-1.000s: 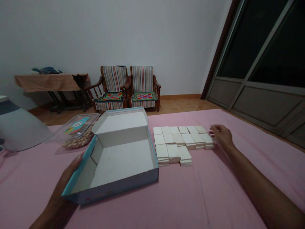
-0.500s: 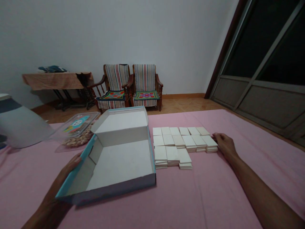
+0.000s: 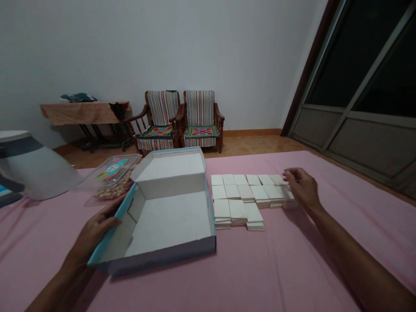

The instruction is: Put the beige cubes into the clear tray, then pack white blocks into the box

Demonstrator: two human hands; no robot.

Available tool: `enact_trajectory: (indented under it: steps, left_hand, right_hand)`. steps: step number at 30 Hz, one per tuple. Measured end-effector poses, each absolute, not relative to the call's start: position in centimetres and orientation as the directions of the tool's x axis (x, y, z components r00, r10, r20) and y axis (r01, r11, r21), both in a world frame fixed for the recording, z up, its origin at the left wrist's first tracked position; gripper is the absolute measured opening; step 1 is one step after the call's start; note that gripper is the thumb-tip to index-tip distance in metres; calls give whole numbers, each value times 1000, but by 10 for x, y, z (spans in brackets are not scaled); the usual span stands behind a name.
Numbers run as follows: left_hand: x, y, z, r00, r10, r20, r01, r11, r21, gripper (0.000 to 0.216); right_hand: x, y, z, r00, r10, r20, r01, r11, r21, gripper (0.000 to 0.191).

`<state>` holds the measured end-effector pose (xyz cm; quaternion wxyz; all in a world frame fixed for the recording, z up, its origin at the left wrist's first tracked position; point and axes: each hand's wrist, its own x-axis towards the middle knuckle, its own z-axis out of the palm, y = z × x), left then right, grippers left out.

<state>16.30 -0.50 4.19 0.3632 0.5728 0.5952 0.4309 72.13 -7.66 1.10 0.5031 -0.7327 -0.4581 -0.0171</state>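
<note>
An open cardboard box (image 3: pixel 175 216), white inside with blue edges, lies on the pink cloth, its lid folded back. My left hand (image 3: pixel 97 229) grips the box's left wall, thumb over the rim. To the right of the box, several low stacks of blank white cards (image 3: pixel 237 208) sit in three rows, the front row shorter. Over the right end of the stacks hovers my right hand (image 3: pixel 302 186), fingers curled in and thumb close to the index finger. Whether anything is pinched between those fingertips is too small to tell.
A clear plastic tub of nuts (image 3: pixel 113 188) stands behind the box on the left. Farther left is a pale kettle (image 3: pixel 42 169) with a dark handle. Two wooden armchairs (image 3: pixel 201 125) and a cloth-covered table (image 3: pixel 84 113) are by the wall, beyond the pink cloth (image 3: pixel 240 273).
My right hand has risen from beside the rightmost stack and moved slightly left, over the cards. My left hand's thumb now shows over the box's rim. The view has shifted slightly.
</note>
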Motion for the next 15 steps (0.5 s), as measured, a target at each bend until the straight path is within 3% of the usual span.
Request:
enact_trajectory:
  steps: [3,6,9,12,15]
  left_hand:
    - [144,-1,36,-87,996,16,346,15,938,62]
    - [121,2,33,-98,995,1,344,33,938,62]
    - [109,-1,31,-89,993,84,396,-42,917,55]
    - [113,-12,31,-68,986,154,366,-119,923,52]
    - [123,-17,33,-87,980,177,360,-135,923,60]
  right_hand:
    - [672,-59,35,229,885,406,791,74,-607,21]
    - [628,-34,50,-19,954,298,823,184,-537,19]
    - [601,-5,60,-149,956,252,880,245,-407,28]
    - [589,22,65,-215,972,97,933,233,-274,43]
    - [584,38,66,-219,975,-24,951,208,-228,51]
